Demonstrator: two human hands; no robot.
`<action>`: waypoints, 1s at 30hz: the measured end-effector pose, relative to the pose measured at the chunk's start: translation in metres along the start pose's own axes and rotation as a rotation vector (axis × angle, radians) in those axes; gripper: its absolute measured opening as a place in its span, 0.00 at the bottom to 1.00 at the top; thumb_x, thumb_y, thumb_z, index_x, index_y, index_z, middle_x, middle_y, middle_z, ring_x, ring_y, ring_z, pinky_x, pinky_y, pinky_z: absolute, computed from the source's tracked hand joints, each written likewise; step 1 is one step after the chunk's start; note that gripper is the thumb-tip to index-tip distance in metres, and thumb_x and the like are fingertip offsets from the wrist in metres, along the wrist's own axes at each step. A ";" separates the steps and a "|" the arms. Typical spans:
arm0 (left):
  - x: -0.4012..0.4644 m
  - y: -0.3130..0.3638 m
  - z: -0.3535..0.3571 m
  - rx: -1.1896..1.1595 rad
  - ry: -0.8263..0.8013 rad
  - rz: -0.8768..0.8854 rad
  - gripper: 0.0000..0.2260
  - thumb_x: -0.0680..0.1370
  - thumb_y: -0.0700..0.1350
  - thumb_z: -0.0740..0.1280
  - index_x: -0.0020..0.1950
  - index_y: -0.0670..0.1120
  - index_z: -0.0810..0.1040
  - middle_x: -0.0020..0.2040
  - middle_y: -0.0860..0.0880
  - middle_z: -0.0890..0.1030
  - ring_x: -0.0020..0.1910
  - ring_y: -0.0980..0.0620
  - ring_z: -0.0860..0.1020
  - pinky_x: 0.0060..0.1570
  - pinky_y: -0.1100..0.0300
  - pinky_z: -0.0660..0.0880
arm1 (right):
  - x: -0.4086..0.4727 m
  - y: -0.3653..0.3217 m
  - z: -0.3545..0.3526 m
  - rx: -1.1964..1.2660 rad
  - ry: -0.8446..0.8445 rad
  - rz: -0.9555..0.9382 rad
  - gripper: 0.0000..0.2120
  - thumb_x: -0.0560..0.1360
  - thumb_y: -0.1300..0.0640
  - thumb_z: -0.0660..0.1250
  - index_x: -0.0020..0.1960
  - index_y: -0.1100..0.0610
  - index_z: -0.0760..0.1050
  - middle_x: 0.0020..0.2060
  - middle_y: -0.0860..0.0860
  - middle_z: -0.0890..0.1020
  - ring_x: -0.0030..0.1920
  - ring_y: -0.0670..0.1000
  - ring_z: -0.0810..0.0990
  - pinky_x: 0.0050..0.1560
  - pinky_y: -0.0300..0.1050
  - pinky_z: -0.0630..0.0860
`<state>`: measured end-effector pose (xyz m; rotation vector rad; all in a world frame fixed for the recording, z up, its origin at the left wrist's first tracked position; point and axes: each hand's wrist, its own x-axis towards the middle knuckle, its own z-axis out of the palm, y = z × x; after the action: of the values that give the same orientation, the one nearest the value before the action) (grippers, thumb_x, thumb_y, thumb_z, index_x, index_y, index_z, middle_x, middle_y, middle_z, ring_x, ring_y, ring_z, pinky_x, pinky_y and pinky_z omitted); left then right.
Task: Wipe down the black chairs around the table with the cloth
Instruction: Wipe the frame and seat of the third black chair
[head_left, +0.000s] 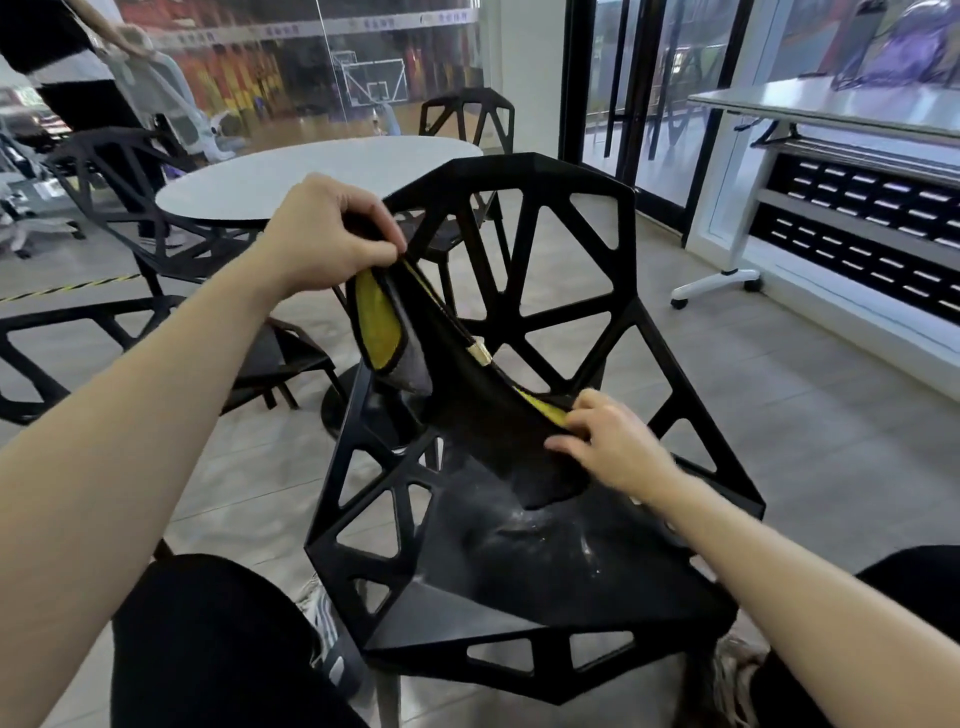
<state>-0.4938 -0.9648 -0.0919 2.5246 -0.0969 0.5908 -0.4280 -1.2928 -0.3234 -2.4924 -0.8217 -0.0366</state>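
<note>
A black lattice chair (566, 291) stands right in front of me, its seat (545, 561) marked with pale dusty smears. Stretched above the seat between both hands is a dark cloth (478, 405) with a yellow underside. My left hand (327, 234) pinches its upper corner. Lower down, my right hand (608, 441) grips the other edge. Three more black chairs stand around the round white table (291, 176): one behind it (467, 117), one at its left (119, 176), one at the near left (47, 338).
A person in dark clothes (57, 67) stands at the far left by a grey office chair (166, 98). A white folding table on castors (821, 109) stands at the right before a radiator grille. Glass doors lie behind the chair. My knees frame the seat.
</note>
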 end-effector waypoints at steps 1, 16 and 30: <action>-0.002 -0.014 -0.001 0.029 -0.034 -0.035 0.10 0.73 0.34 0.76 0.44 0.49 0.90 0.40 0.55 0.87 0.36 0.63 0.80 0.43 0.69 0.75 | -0.001 0.009 -0.014 0.002 0.067 0.001 0.15 0.80 0.42 0.72 0.51 0.54 0.85 0.46 0.45 0.71 0.45 0.48 0.75 0.51 0.49 0.75; -0.035 0.002 0.148 -0.597 -0.292 -0.599 0.12 0.76 0.26 0.72 0.49 0.43 0.81 0.46 0.39 0.82 0.44 0.45 0.83 0.42 0.52 0.84 | 0.047 -0.075 -0.045 0.700 0.019 0.464 0.25 0.75 0.37 0.75 0.30 0.52 0.72 0.24 0.49 0.72 0.27 0.51 0.72 0.33 0.43 0.69; -0.063 -0.143 0.179 0.608 -0.277 0.037 0.14 0.76 0.45 0.69 0.61 0.47 0.84 0.59 0.46 0.84 0.67 0.42 0.77 0.78 0.42 0.64 | 0.077 -0.018 0.001 0.399 0.378 0.199 0.37 0.73 0.65 0.72 0.77 0.50 0.63 0.54 0.49 0.80 0.55 0.51 0.81 0.55 0.44 0.77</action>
<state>-0.4541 -0.9395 -0.3249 3.1932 -0.0722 0.3059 -0.3753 -1.2378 -0.3027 -2.0860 -0.3777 -0.2423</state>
